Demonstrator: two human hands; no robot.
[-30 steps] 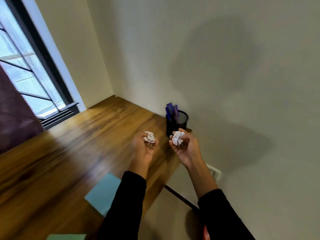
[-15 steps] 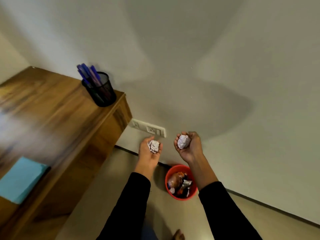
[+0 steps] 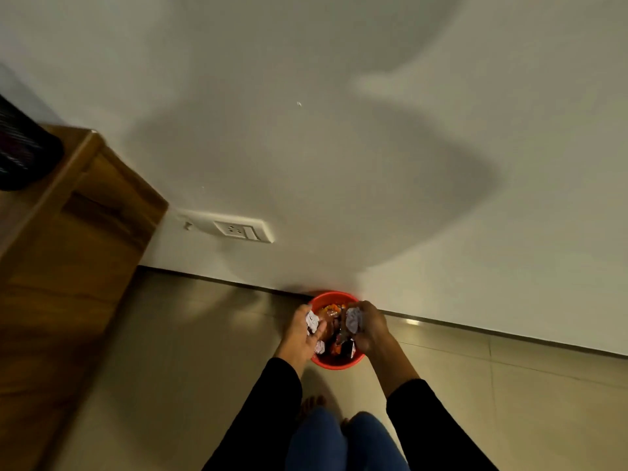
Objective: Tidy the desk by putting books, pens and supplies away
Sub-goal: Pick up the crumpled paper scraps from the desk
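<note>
Left wad [image 3: 311, 321]: white crumpled paper with dark print, small, pinched in left hand [image 3: 299, 338] over the bin's left rim.
Right wad [image 3: 353, 320]: white crumpled paper, greyish in shadow, gripped in right hand [image 3: 368, 329] over the bin's right rim.
Bin [image 3: 334, 363]: round, red-orange, upright on the floor, against the wall's foot; holds wrappers and crumpled scraps, brown, orange and white.
Pen cup [image 3: 23, 154]: black mesh, blurred, cut by the left frame edge, standing at the desk [image 3: 78, 232] corner by the wall.
</note>
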